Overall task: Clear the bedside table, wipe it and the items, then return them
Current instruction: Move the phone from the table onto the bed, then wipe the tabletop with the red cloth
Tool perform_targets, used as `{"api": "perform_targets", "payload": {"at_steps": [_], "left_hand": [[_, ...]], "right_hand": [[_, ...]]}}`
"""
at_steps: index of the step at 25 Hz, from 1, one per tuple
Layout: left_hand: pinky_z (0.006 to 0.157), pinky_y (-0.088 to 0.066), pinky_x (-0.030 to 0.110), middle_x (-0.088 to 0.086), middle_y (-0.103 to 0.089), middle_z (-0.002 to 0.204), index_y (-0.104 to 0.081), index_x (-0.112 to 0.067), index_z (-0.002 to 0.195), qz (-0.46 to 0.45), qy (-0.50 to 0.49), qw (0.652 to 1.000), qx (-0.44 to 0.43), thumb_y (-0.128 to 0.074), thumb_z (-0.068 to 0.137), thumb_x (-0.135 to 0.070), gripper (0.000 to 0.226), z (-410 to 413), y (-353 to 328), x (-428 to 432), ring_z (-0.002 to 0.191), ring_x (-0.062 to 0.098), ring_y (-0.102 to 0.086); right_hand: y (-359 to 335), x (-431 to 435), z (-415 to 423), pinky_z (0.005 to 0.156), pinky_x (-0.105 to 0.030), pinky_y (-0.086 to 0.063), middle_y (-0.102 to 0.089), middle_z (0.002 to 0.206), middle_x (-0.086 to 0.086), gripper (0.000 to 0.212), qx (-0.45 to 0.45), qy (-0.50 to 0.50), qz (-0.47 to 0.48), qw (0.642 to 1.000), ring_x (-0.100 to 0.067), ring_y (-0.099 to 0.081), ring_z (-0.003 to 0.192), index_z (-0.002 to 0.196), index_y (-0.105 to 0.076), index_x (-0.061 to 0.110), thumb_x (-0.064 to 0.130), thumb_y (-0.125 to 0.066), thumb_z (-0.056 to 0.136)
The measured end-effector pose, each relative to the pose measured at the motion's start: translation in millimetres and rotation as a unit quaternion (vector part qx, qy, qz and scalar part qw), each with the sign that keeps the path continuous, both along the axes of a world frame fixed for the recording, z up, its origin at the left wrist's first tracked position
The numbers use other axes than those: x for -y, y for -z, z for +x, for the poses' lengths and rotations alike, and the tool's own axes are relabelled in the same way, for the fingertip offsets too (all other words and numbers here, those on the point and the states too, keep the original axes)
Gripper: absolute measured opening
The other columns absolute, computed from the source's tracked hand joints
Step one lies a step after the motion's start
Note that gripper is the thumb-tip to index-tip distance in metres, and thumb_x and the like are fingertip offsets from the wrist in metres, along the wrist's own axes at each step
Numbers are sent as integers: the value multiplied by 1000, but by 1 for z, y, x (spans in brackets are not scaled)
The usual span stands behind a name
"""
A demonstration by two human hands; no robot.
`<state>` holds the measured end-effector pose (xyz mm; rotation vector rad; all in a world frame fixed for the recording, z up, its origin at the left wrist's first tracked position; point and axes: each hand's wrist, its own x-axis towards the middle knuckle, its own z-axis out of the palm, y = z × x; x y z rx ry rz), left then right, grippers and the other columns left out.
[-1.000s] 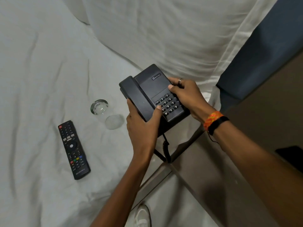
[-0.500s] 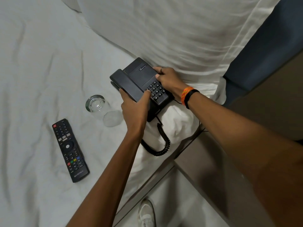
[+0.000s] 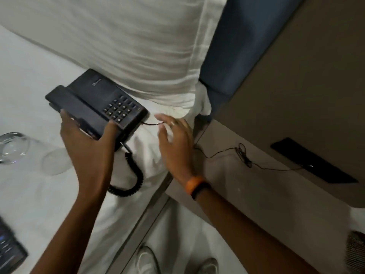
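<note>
A black desk telephone (image 3: 92, 99) lies on the white bed sheet (image 3: 25, 80), just below the pillow. My left hand (image 3: 88, 143) grips its near edge, thumb by the keypad. Its coiled handset cord (image 3: 130, 178) loops over the sheet below it. My right hand (image 3: 175, 141) hovers open to the right of the phone, over the bed's edge, fingers spread and blurred. The brown bedside table (image 3: 266, 184) stands at the right, with the phone's thin black line cord (image 3: 233, 153) trailing across it. A clear drinking glass (image 3: 13, 147) lies on its side at the left.
A big white pillow (image 3: 138, 46) leans on the blue headboard (image 3: 243, 46) behind the phone. A black remote (image 3: 9, 252) shows at the lower left edge. A black socket panel (image 3: 314, 161) sits at the table's back. My white shoes (image 3: 146, 262) stand on the floor below.
The phone has come down onto the sheet near the pillow. My right hand has let go of it and moved away to the right. The view has swung rightward and closer.
</note>
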<state>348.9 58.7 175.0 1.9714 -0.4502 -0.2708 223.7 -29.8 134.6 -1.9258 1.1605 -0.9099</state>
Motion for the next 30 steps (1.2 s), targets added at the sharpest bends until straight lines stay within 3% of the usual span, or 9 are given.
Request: {"api": "perform_targets", "payload": {"at_steps": [3,6,9,12,14,16,20,25,30], "left_hand": [[118,-30,31,12,-42,151,-35,-11,151,-21,62,991,117,-62,88,-31,71,-62,5,-11,142,22,-38],[118,-33,35,11,-41,149,-45,-11,146,-23,260,951,168,-61,90,-20,59,-123,34,-3,141,24,-39],[119,-30,49,15,-31,159,-38,-16,152,115,448,840,283,-65,91,-25,68,-166,82,37,150,33,-26],[123,-5,60,13,0,168,0,-30,159,245,547,709,372,-62,92,-40,92,-191,132,87,155,35,6],[122,4,63,11,13,167,13,-30,156,269,576,651,415,-58,92,-45,98,-200,166,112,153,36,13],[121,7,61,10,17,163,15,-25,157,272,584,616,453,-52,94,-51,95,-204,196,126,153,37,12],[119,16,54,11,13,167,12,-20,159,298,562,623,455,-43,94,-59,94,-194,225,160,153,35,15],[123,9,50,12,3,169,3,-14,159,312,568,659,382,-41,97,-51,85,-174,225,210,155,30,10],[124,7,54,12,-10,168,-8,-12,159,302,602,626,392,-37,100,-49,75,-173,203,219,155,27,8]], "right_hand": [[43,3,-113,100,-40,-47,-71,118,-4,29,-122,96,48,987,-22,-58,113,116,-73,14,7,-51,97],[85,31,-197,108,-42,-44,-59,131,-14,31,-254,115,63,958,-31,-54,123,122,-68,6,2,-57,93],[117,58,-244,105,-43,-46,-45,142,-14,34,-348,109,54,930,-32,-48,128,124,-64,7,7,-60,90],[143,74,-264,101,-50,-44,-40,153,-17,44,-446,81,47,890,-38,-43,134,132,-61,11,14,-60,88],[158,79,-273,107,-52,-43,-32,161,-18,54,-480,40,52,875,-38,-35,145,146,-49,13,20,-54,93],[174,86,-278,117,-50,-35,-17,168,-15,59,-504,12,62,862,-35,-20,154,155,-35,14,27,-46,98],[183,119,-278,122,-53,-26,1,171,-10,63,-525,-7,63,849,-31,-3,158,159,-21,14,36,-36,102],[169,147,-284,124,-52,-22,6,171,-7,66,-531,-34,78,843,-29,-2,158,162,-11,18,38,-34,103],[143,138,-291,123,-51,-25,-7,171,-5,62,-501,-55,61,861,-32,-13,156,160,-21,17,27,-41,102]]}}
